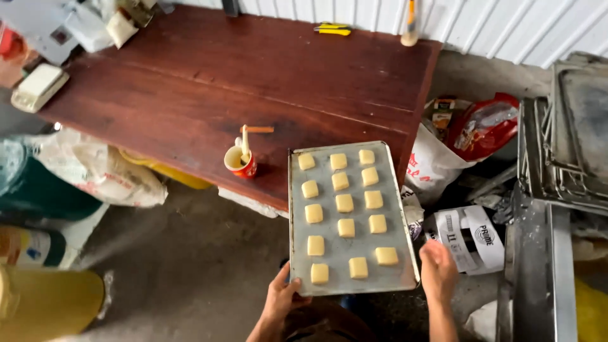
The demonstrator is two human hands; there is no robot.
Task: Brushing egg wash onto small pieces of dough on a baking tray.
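Observation:
A grey metal baking tray (399, 215) carries several pale yellow squares of dough (344, 203) in three rows. Its far end rests on the corner of a dark red wooden table (209, 82); the near end sticks out over the floor. My left hand (280, 297) grips the tray's near left corner from below. My right hand (437, 269) is at the near right corner, fingers against the tray's edge. A small red cup (241, 163) with a brush and yellowish liquid stands on the table just left of the tray.
Stacked empty metal trays (570, 145) lie to the right. White and red bags (456, 139) sit beside the table's end. Sacks (95, 171) and yellow containers (50, 304) are on the left. A yellow cutter (332, 29) lies at the table's far edge.

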